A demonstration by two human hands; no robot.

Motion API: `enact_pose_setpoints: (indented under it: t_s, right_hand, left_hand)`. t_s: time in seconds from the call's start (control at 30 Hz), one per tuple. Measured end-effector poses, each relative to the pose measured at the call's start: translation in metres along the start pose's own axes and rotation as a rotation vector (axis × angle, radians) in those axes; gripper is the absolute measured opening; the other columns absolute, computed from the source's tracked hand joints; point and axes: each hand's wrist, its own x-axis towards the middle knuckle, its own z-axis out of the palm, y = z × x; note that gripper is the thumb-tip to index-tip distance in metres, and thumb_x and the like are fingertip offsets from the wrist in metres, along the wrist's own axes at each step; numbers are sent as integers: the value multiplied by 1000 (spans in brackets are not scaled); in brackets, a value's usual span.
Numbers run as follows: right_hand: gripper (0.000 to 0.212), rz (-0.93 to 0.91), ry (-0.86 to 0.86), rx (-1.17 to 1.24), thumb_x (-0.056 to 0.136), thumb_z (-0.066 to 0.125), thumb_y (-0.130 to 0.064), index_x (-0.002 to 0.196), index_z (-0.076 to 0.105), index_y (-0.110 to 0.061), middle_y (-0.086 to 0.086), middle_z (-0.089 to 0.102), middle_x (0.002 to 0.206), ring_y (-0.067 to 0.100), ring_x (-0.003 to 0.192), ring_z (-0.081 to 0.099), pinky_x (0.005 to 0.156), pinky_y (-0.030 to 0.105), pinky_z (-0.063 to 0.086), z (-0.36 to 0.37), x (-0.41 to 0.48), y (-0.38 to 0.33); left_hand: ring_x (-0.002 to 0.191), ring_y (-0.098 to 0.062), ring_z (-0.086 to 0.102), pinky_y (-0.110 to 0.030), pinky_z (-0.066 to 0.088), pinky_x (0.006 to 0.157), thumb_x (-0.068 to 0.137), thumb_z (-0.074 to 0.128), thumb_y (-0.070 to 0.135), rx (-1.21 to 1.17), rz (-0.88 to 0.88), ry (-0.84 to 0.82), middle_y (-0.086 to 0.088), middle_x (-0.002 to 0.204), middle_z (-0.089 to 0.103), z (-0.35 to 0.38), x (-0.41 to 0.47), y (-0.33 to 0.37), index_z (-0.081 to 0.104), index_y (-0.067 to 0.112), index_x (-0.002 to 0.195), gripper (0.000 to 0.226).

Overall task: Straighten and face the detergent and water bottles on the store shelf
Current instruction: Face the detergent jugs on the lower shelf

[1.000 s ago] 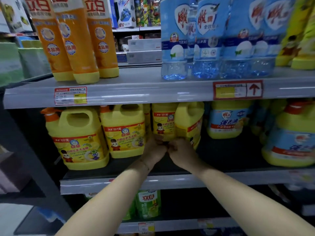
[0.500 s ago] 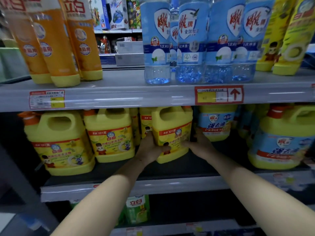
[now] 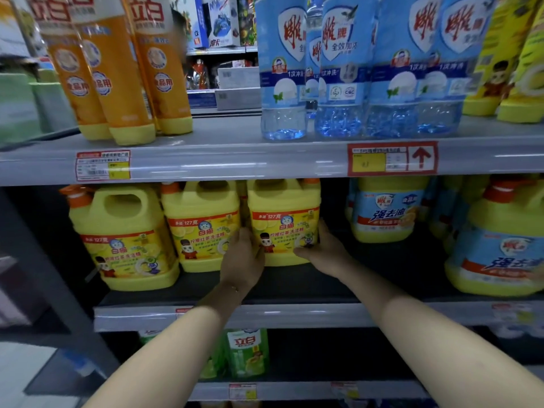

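Both my hands grip a yellow detergent jug [image 3: 284, 222] on the middle shelf [image 3: 265, 315]. My left hand [image 3: 243, 259] presses its left side and my right hand [image 3: 323, 250] holds its right side and lower corner. The jug stands upright with its label facing me, in line with two more yellow jugs, one beside it [image 3: 203, 228] and one at the far left [image 3: 125, 238]. On the upper shelf [image 3: 223, 160] stand several blue clear bottles [image 3: 338, 69] and three orange bottles [image 3: 117, 75].
Yellow jugs with blue labels [image 3: 385, 210] fill the middle shelf to the right, the biggest [image 3: 500, 245] near the front edge. Yellow bottles [image 3: 512, 60] stand at the upper right. Green bottles [image 3: 247, 351] sit on the lower shelf. A dark shelf post [image 3: 44, 260] runs down the left.
The jug was turned from angled to label-forward and slid toward the front, level with its neighbours. My hands moved apart from the jug's front to its two sides.
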Motion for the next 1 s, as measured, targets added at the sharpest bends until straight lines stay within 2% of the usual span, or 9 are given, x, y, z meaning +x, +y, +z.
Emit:
enact_pose_setpoints:
  t_s: [0.1,0.23,0.4,0.47,0.57,0.67,0.83,0.93,1.0]
  right_hand:
    - [55,-15,120,-61,86,68,-16,135,42,-13,7,59,126,24,117,56,84,25,41,-3,-3,0]
    - [35,-74,175,-212,88,67,-20,118,55,-6,4,59,107,16,100,56,75,23,40,-17,-9,3]
    - [13,-172,223,-311,88,62,-15,100,65,-11,7,69,97,18,90,64,79,31,51,-57,-30,16]
    - [5,-188,268,-354,88,59,-17,87,64,-16,3,68,87,16,82,63,71,30,49,-80,-42,23]
    - [14,-173,339,-456,90,57,-22,85,65,-12,4,69,86,19,81,63,68,27,48,-117,-64,29]
    - [17,-76,371,-551,90,56,-28,101,65,-19,3,69,97,23,89,62,76,32,52,-155,-86,36]
    - [19,4,472,-538,78,50,-36,89,62,-27,0,66,90,26,85,64,66,31,50,-207,-116,61]
    - [26,88,524,-553,83,55,-27,106,66,-21,2,67,102,27,91,64,73,36,55,-229,-127,71]
    - [23,70,603,-561,86,54,-26,105,63,-19,5,65,102,29,89,63,73,40,55,-236,-130,77]
  left_hand:
    - [89,-25,59,-35,51,68,87,61,18,49,107,-37,-7,104,58,5,-4,3,51,13,97,14]
    - [81,-24,60,-31,49,66,85,62,19,86,263,-121,-3,101,61,18,-4,25,53,15,101,18]
    - [77,-18,57,-27,46,65,85,64,20,4,391,-260,-1,95,61,52,0,74,55,15,103,20]
    - [82,-15,58,-22,46,68,84,66,21,-79,419,-360,2,96,58,73,-2,99,54,14,108,28]
    - [93,-6,55,-1,39,71,83,72,21,-236,405,-583,9,102,55,107,-8,137,53,14,114,37]
    - [104,-3,58,-18,48,91,77,78,27,-361,402,-741,10,116,61,143,-9,175,55,14,119,50]
    - [110,-11,54,-22,44,88,80,72,19,-548,340,-678,2,118,56,180,-21,251,46,9,130,56]
    - [108,-11,52,-18,41,83,75,78,6,-687,250,-621,1,121,55,185,-24,272,40,10,138,73]
    - [112,-16,56,-28,47,89,65,85,6,-737,213,-654,-2,127,58,188,-22,268,41,11,136,84]
